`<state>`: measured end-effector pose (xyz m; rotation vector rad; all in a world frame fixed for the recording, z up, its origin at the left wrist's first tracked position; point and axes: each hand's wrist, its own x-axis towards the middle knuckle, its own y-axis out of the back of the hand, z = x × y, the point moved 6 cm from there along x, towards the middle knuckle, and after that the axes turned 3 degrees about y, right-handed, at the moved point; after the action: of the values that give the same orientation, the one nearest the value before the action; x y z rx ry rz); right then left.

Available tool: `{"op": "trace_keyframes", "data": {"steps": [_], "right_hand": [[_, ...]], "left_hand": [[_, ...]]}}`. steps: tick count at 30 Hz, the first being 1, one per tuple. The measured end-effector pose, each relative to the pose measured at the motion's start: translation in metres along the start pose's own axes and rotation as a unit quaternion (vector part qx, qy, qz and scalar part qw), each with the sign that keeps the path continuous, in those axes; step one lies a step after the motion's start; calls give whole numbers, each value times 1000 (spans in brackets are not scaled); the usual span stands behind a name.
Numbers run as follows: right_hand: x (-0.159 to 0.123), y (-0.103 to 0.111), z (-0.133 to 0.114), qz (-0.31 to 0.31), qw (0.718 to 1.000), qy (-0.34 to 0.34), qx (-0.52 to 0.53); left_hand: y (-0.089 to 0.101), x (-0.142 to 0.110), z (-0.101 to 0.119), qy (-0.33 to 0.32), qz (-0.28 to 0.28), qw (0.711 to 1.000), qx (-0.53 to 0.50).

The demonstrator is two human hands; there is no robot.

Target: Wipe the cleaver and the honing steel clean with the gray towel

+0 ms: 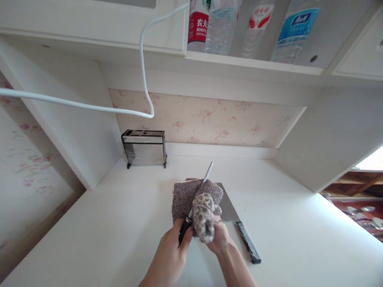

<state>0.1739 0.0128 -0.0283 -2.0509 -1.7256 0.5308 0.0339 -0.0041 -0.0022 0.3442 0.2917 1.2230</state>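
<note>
My left hand (172, 249) is closed round the black handle of a knife (207, 172), whose slim silver blade points up and away. A fuzzy grey-brown cloth (186, 195) lies behind and around the blade, and the tip sticks out past its upper edge. In my right hand (220, 235) is a bunched, spotted part of the cloth (204, 215), set against the blade near the handle. Whether the plain and spotted parts are one piece, I cannot tell. Partly under the cloth, a cleaver (230, 205) with a wide grey blade and black handle rests on the counter.
A metal knife rack (146, 151) stands at the back left of the white counter (131, 223). Above, plastic bottles (221, 28) line an open shelf. A white cable (89, 105) hangs across the upper left. White panels (332, 131) close in both sides.
</note>
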Motion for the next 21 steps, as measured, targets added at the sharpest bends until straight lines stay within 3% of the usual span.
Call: {"op": "trace_keyframes", "data": {"steps": [3,6,11,16,21], "right_hand": [[-3,-20,5,67,994,-66,57],[3,-25,-1,161,983,-55,67],[39,-12,-34,189,978,-14,90],[75,6,-85,149,985,50,67],[88,7,-129,43,983,142,109]], "left_hand": [[-2,-1,-7,-3,7,999,33],[-5,-5,-15,19,10,999,41],[-3,-14,-17,33,-36,999,24],[8,-23,-11,47,-77,995,-44],[15,-34,-19,139,-118,966,-185]]}}
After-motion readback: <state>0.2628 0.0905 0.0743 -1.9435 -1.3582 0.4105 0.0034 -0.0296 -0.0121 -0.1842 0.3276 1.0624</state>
